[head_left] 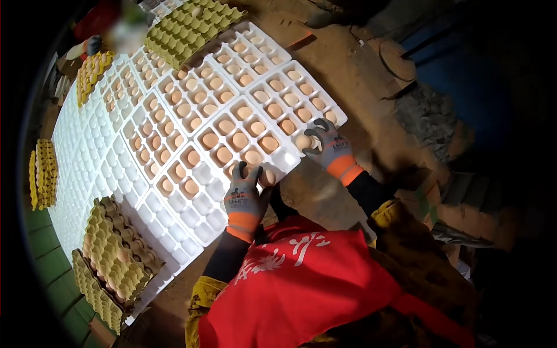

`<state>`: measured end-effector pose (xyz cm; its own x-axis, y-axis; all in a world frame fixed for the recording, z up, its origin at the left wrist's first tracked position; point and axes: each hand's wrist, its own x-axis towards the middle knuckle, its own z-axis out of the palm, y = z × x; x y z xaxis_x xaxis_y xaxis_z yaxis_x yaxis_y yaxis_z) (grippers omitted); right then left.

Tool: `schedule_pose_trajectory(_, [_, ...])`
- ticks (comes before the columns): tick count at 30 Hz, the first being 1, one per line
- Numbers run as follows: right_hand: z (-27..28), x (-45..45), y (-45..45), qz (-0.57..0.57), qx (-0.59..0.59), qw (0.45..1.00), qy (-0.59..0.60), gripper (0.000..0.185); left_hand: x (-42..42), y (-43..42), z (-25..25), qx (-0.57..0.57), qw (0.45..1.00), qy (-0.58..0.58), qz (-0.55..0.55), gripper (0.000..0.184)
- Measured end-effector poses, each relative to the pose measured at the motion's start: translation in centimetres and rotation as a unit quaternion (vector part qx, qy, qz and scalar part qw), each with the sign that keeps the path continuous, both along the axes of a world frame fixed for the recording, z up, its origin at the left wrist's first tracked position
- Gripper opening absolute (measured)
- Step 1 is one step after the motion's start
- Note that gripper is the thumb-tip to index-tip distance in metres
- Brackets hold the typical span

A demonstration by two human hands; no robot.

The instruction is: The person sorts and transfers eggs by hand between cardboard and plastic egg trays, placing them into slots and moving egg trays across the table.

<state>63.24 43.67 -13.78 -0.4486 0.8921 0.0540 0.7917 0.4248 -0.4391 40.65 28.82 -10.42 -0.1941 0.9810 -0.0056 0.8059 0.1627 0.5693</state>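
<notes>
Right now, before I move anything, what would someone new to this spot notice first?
Probably the bright red apron with white lettering at the bottom centre, against the white trays sweeping up and left, partly filled with brown eggs. Next, the orange-cuffed gloves on the left hand and right hand, both at eggs along the trays' near edge. The olive-yellow egg cartons at the top stand out too.

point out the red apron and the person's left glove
red apron [307, 296]: head view, on its front below the white lettering
left glove [241, 200]: head view, on the back of the hand
</notes>
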Motion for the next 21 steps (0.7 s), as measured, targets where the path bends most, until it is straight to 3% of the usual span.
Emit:
schedule_pose_trajectory(1, [0.1, -0.1, 0.3, -0.005, -0.045, 0.997, 0.061, 0.040, 0.2, 0.0, -0.1, -0.042, 0.999, 0.034, 0.002, 0.049])
schedule_pose_trajectory(4, [-2.4, 0.9, 2.9, -0.009, -0.038, 0.962, 0.269, 0.039, 0.5, 0.0, -0.7, -0.038, 0.998, 0.033, 0.030, 0.050])
schedule_pose_trajectory(5, [-3.1, 1.2, 3.5, -0.031, -0.155, 0.925, 0.346, 0.036, 0.7, -0.1, -0.4, -0.074, 0.996, 0.021, 0.039, 0.047])
schedule_pose_trajectory(7, [-0.1, 1.4, 3.6, -0.134, -0.395, 0.813, 0.406, 0.037, 0.6, -1.0, -0.7, -0.033, 0.998, 0.004, 0.054, 0.044])
schedule_pose_trajectory(9, [0.2, 1.1, 2.9, -0.039, -0.299, 0.804, 0.512, 0.039, 0.1, -2.1, -1.7, -0.001, 0.998, -0.005, 0.065, 0.044])
schedule_pose_trajectory(12, [-0.7, -1.8, -0.4, 0.082, -0.301, 0.831, 0.461, 0.040, -0.2, -3.6, -2.0, -0.026, 0.998, -0.035, 0.042, 0.046])
schedule_pose_trajectory(13, [-0.3, -2.7, -1.6, 0.176, -0.191, 0.900, 0.350, 0.041, -0.1, -3.6, -1.8, 0.006, 0.999, -0.036, 0.036, 0.045])
schedule_pose_trajectory(15, [-1.4, -4.0, -2.7, 0.318, 0.033, 0.940, 0.116, 0.043, -0.4, -4.0, -2.8, 0.056, 0.992, -0.090, 0.070, 0.047])
schedule_pose_trajectory(18, [-3.1, -4.6, -3.1, 0.268, 0.015, 0.960, 0.083, 0.043, -1.1, -4.9, -2.3, 0.088, 0.973, -0.175, 0.119, 0.053])
schedule_pose_trajectory(21, [-3.5, -4.5, -3.0, 0.264, -0.024, 0.956, 0.128, 0.046, -1.5, -6.3, -2.7, 0.160, 0.960, -0.199, 0.112, 0.057])
